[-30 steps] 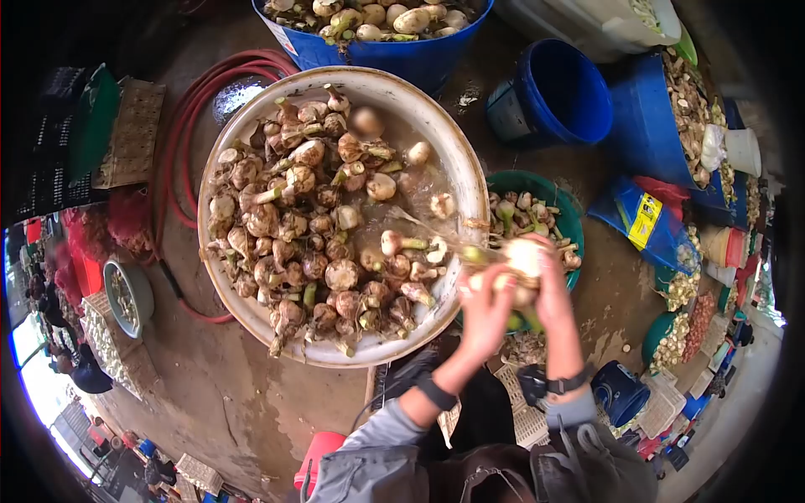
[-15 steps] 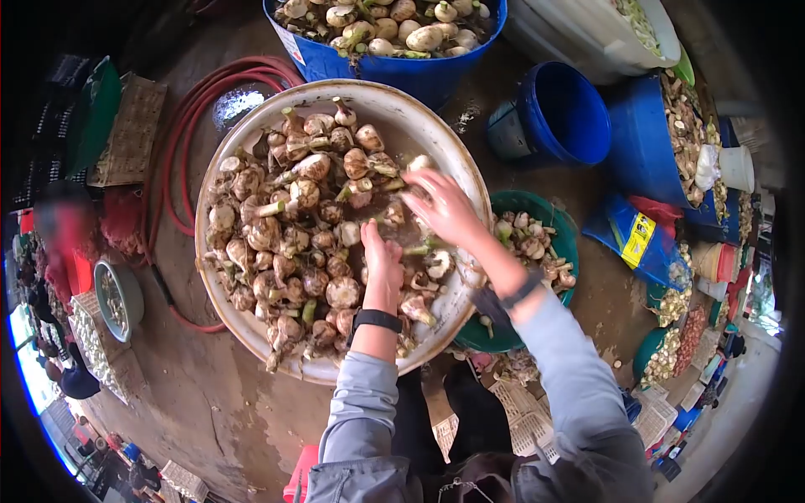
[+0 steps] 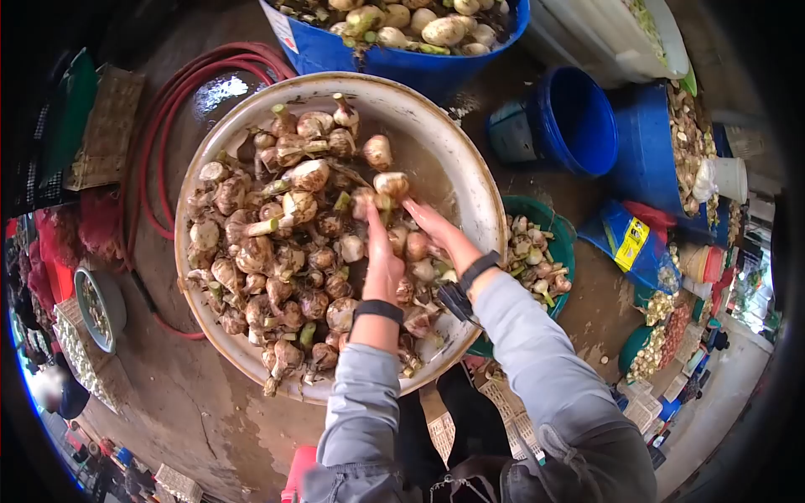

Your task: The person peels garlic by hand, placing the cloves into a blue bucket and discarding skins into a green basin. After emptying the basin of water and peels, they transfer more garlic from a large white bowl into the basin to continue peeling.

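Observation:
A wide white basin (image 3: 470,168) with a rusty rim holds muddy garlic bulbs (image 3: 302,210) and some murky water. My left hand (image 3: 381,256) is among the bulbs near the middle, its fingers stretched out beside a bulb at their tips. To its right, my right hand (image 3: 436,230) reaches into the basin with fingers extended, touching bulbs on its inner side. Several bulbs lie between the two palms. Neither hand is closed round a bulb. Dark bands circle both wrists.
Behind the basin stands a blue tub (image 3: 402,71) of bulbs. An empty blue bucket (image 3: 579,121) is at the back right. A green basin (image 3: 558,251) of garlic sits at the right. A red hose (image 3: 155,159) coils on the left floor.
My right hand has moved down and closer to my left hand. Bulbs between the hands have shifted. The view has moved slightly, and the basin appears larger.

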Available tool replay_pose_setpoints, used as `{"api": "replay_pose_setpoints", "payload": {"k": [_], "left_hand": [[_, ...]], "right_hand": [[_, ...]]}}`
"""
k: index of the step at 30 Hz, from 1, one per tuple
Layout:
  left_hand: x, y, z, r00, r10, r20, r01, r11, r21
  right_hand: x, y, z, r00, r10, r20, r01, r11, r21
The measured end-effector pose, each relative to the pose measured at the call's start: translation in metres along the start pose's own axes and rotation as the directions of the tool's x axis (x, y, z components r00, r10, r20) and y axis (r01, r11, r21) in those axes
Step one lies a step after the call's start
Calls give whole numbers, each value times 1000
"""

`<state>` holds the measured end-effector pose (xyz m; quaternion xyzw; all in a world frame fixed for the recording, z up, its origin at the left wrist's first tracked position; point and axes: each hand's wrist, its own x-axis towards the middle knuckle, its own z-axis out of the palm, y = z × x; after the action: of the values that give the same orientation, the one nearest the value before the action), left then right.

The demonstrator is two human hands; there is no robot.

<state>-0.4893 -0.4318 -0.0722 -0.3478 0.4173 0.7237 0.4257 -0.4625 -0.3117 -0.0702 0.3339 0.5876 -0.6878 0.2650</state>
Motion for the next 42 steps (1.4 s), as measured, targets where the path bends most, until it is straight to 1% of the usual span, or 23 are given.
{"api": "replay_pose_setpoints", "payload": {"k": [2,5,7,9,11,15,16,21,22,23,25,26,27,28,29,31,32,33,35,37,38,40,42], "left_hand": [[25,2,-13,994,-87,62,84,995,51],[-12,1,21,933,128,-335,27,907,420],[-37,-5,21,955,186,-232,-101,937,335],[-63,-13,22,931,342,-131,-235,833,501],[-135,-6,59,876,459,-151,-309,772,556],[-230,-38,101,937,350,0,-304,813,497],[-237,-67,105,910,405,90,-401,803,441],[-247,-190,123,851,321,415,-520,615,592],[-228,-220,112,828,260,496,-557,473,682],[-240,-179,123,895,-206,396,-328,296,897],[-251,-134,123,868,-265,419,-469,-166,867],[-238,-139,105,874,-49,484,-483,-203,852],[-223,-133,86,821,179,542,-547,-26,837],[-224,-101,84,878,231,418,-463,192,866],[-203,-91,65,805,453,383,-522,234,820],[-174,-47,41,896,443,33,-333,622,708],[-130,-48,11,786,618,-25,-457,608,649],[-126,-31,17,874,455,-174,-352,837,418],[-81,-26,-3,912,287,-294,-191,930,315],[-67,-10,5,952,198,-235,-145,964,225],[-53,-6,2,969,133,-210,-101,982,158],[-36,0,-5,980,49,-195,-34,996,82],[-21,13,-8,992,-97,-78,100,994,42]], "right_hand": [[3,10,4,990,137,-45,-121,962,246],[-14,4,14,977,170,-131,-133,959,252],[-33,1,20,933,-101,-346,160,976,146],[-57,2,25,900,-222,-375,329,911,249],[-106,-23,31,863,-284,-419,400,889,221],[-220,-41,13,895,-234,-380,367,870,329],[-231,-10,-3,780,-418,-466,538,828,157],[-330,60,-82,670,-174,-722,279,960,28],[-330,71,-97,694,-186,-696,283,959,26],[-323,104,-119,694,-275,-666,232,960,-155],[-324,109,-136,706,-259,-659,-325,709,-626],[-321,102,-138,703,-268,-659,-319,710,-628],[-321,72,-124,695,-297,-655,-242,761,-602],[-315,50,-108,685,-321,-654,-167,805,-569],[-295,34,-90,633,-518,-575,125,802,-585],[-248,-14,-42,692,-598,-404,370,774,-513],[-222,-41,-22,642,-730,-234,459,611,-645],[-184,-51,-12,681,-716,-154,455,578,-677],[-82,-47,-7,651,-736,-187,359,516,-778],[-12,-49,-13,722,-601,-343,49,538,-842],[0,-57,-11,724,-595,-349,38,540,-841],[12,-69,-7,913,-261,-313,-109,585,-804],[47,-36,-18,951,-90,-297,-123,768,-628]]}}
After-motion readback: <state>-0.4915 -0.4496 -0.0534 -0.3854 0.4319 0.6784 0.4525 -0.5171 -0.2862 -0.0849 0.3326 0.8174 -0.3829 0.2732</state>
